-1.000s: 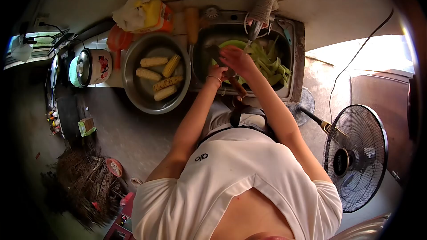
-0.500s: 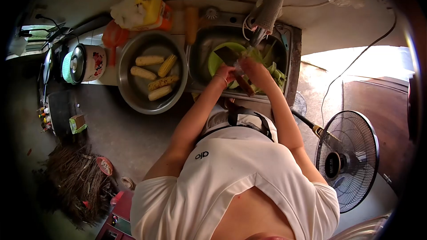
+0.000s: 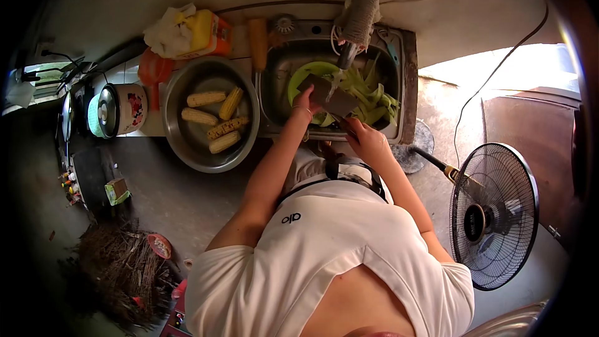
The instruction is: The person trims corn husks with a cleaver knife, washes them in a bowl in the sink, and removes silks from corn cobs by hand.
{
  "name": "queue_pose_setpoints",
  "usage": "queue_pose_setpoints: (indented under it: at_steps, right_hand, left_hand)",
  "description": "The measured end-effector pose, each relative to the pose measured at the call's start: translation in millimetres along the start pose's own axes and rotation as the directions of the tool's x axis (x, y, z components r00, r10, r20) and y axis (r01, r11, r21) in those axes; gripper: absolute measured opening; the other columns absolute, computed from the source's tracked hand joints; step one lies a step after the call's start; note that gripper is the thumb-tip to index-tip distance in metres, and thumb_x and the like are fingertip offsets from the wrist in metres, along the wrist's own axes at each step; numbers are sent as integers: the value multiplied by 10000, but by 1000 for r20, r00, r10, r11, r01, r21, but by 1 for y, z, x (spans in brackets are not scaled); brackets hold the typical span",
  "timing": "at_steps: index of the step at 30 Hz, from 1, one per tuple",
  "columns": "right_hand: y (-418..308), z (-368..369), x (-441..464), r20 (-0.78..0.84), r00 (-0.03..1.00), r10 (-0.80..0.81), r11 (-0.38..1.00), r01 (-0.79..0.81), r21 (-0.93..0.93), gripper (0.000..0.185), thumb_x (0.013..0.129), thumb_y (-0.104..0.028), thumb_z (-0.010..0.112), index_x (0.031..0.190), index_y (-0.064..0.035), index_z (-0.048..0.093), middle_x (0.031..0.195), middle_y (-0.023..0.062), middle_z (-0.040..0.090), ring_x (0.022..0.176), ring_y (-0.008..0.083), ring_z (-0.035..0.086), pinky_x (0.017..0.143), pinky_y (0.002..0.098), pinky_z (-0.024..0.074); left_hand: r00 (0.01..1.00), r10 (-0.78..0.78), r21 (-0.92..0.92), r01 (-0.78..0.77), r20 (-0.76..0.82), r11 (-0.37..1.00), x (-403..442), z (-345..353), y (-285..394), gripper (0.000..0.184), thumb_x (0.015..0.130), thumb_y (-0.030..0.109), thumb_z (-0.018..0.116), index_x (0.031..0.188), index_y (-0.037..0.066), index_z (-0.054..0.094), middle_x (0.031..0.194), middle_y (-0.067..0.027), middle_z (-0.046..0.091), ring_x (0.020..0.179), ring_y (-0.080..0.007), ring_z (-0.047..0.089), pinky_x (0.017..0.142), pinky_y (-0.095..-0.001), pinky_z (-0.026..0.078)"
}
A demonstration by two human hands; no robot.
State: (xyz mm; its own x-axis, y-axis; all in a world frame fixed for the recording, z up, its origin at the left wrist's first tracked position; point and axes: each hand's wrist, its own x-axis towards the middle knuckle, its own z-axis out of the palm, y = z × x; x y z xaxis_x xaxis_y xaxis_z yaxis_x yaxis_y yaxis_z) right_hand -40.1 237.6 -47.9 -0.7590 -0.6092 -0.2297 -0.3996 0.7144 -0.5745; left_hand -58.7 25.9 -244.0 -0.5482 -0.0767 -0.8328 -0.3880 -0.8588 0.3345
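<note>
Grey metal is slanting between our hands: we are holding a broad cleaver (image 3: pixel 332 97) over the near part of the sink (image 3: pixel 272 90), just below the faucet (image 3: pixel 347 57). Our right hand (image 3: pixel 368 139) is closing around the handle end, probably because that is giving us firm control of the wide blade. Our left hand (image 3: pixel 304 99) is meeting the blade's other end, seemingly to steady it; whether its fingers are pinching the metal or only resting on it, we cannot tell. Our two hands are staying apart, with the blade bridging them. Water is seeming to fall from the faucet onto the blade, and the sink beneath is presumably catching the runoff. Under and behind the blade a green bowl (image 3: pixel 296 81) is sitting in the sink, while pale green husks (image 3: pixel 376 97) are heaping at its right, likely so the scraps are lying together. Left of the sink, a wide metal basin (image 3: pixel 170 118) is holding five corn cobs (image 3: pixel 206 98), its high wall perhaps preventing them from rolling off.
</note>
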Motion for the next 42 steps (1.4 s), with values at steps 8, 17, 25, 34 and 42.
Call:
queue_pose_setpoints:
  at_steps: [8,17,25,34,42]
  right_hand:
    - [12,6,-6,43,997,64,997,-66,39,421,797,-229,620,1152,-86,446,766,170,633,705,381,615,610,469,489]
    - [6,-6,0,50,998,39,975,-49,215,374,790,-214,617,1122,-92,497,797,174,642,762,370,618,656,444,488]
    - [11,-33,-22,59,987,147,939,-158,305,351,839,-189,615,1153,-87,495,738,108,632,672,265,610,618,356,469]
    - [49,-8,-15,451,879,153,-248,-408,879,272,891,-224,580,1106,-80,497,734,60,548,449,40,344,382,178,285]
    - [48,27,-2,558,778,290,-278,-489,827,259,900,-221,564,1103,-76,495,763,48,561,485,86,411,422,202,341]
  left_hand:
    - [323,393,473,-790,861,-389,-89,19,5,289,922,178,468,1168,65,568,1257,-134,522,1161,-309,482,1009,-426,340]
    - [300,155,336,-878,941,-341,-63,2,24,331,964,219,389,1190,61,573,1262,-131,530,1173,-291,485,983,-402,369]
    - [461,372,568,-779,806,-266,-19,-25,53,363,972,277,393,1159,17,563,1182,-129,578,1105,-290,529,936,-360,413]
    - [835,-13,-23,30,550,999,-66,18,-7,370,929,316,515,1216,83,520,1108,-77,612,1061,-223,567,910,-386,444]
    - [963,157,143,-191,220,971,-54,5,-13,296,858,268,640,1073,73,578,976,-51,647,817,-170,647,666,-310,539]
